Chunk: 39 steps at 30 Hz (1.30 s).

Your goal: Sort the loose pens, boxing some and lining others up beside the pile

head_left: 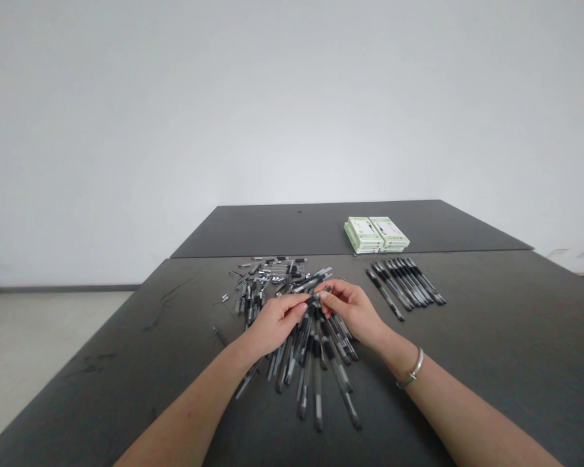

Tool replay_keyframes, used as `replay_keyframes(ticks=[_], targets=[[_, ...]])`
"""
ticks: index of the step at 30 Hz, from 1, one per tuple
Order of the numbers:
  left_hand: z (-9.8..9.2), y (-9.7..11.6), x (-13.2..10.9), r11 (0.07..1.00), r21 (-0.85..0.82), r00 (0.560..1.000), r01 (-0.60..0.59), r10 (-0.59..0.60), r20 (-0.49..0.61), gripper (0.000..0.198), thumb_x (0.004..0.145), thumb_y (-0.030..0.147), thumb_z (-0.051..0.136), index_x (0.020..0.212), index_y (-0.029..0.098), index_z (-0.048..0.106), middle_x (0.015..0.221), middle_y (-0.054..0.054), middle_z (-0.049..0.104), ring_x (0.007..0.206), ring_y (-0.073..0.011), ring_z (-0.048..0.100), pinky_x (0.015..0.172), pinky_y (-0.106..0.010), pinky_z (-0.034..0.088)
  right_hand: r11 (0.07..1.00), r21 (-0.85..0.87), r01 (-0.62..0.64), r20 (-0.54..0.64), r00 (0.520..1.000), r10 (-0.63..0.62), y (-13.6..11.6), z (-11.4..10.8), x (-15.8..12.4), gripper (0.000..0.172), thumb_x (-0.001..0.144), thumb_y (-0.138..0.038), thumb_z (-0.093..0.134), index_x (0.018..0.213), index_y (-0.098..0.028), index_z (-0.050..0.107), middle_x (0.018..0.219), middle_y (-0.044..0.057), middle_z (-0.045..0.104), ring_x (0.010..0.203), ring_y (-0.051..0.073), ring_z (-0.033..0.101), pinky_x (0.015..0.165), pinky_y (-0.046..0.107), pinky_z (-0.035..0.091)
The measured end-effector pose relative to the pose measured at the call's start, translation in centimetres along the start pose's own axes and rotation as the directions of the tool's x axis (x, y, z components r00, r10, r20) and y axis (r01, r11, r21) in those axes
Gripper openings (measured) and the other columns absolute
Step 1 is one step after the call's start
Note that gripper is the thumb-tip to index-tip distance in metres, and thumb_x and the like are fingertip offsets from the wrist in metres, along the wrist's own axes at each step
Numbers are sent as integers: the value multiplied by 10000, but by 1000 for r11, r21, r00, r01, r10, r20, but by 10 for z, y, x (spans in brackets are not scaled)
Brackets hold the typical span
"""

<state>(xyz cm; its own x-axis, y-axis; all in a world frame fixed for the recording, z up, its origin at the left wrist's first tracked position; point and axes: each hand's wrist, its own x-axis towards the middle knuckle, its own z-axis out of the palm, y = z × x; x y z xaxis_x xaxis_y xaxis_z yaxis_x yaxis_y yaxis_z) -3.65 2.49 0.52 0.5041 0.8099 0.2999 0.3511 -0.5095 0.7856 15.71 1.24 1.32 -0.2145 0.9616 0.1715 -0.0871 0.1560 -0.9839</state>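
Above a loose pile of clear-barrelled pens (317, 376) with black grips, my two hands meet fingertip to fingertip. Thumb and fingers of my left hand (278, 319) pinch a pen (312, 299) near its dark grip. My right hand (349, 306) is closed on the same pen's other end, close to the left fingertips; whether a cap is in those fingers is too small to tell. The fingers cover most of this pen. To the right of my hands, several capped pens (405, 283) lie side by side in a slanted row.
Stacked green-and-white boxes (377, 235) stand on the far dark table (272, 227), behind the pen row. Small pen parts (224, 298) lie at the pile's left edge. A seam separates the far table from the near table (496, 324). A pale wall (292, 97) rises behind.
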Motion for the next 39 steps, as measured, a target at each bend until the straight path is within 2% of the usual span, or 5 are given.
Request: replay_keyframes(ticks=[7, 14, 20, 27, 39], targets=[[-1, 1, 0, 993, -118, 997, 9, 0, 74, 331, 934, 246, 473, 1189, 180, 673, 978, -53, 720, 899, -187, 642, 835, -312, 501, 997, 25, -67, 34, 997, 66, 10, 3, 0, 328, 763, -461, 720, 724, -160, 596, 611, -36, 562, 558, 92, 497, 551, 226, 435], [5, 3, -4, 959, -226, 974, 174, -134, 183, 389, 923, 333, 489, 1249, 142, 584, 731, -10, 627, 529, -114, 550, 507, -222, 477, 988, 140, -64, -101, 992, 79, 3, -3, 4, 316, 816, -480, 636, 848, -176, 558, 685, 0, 645, 518, 95, 550, 474, 206, 434], [3, -6, -2, 991, 112, 997, 73, -76, 29, 295, 928, 219, 443, 1142, 155, 636, 791, -31, 652, 617, -135, 603, 607, -252, 509, 988, -131, -84, -277, 960, 44, 4, -38, 15, 308, 825, -492, 564, 774, -201, 476, 587, -23, 619, 375, 83, 450, 386, 205, 343], [-1, -4, -5, 914, 382, 989, -138, 105, 107, 299, 912, 90, 423, 1070, 151, 669, 942, -75, 665, 852, -171, 645, 799, -284, 504, 379, -840, -388, -435, 899, -43, 5, -88, 21, 271, 840, -335, 508, 877, -141, 694, 798, 89, 728, 780, 200, 673, 673, 253, 442], [-1, -4, -4, 922, 351, 987, -163, 156, 50, 286, 910, 86, 438, 1025, 170, 686, 926, -61, 666, 834, -155, 648, 785, -256, 505, 67, -874, -482, -482, 876, 18, 12, -106, 16, 225, 829, -250, 526, 903, -118, 693, 901, 190, 725, 915, 291, 685, 762, 332, 464]])
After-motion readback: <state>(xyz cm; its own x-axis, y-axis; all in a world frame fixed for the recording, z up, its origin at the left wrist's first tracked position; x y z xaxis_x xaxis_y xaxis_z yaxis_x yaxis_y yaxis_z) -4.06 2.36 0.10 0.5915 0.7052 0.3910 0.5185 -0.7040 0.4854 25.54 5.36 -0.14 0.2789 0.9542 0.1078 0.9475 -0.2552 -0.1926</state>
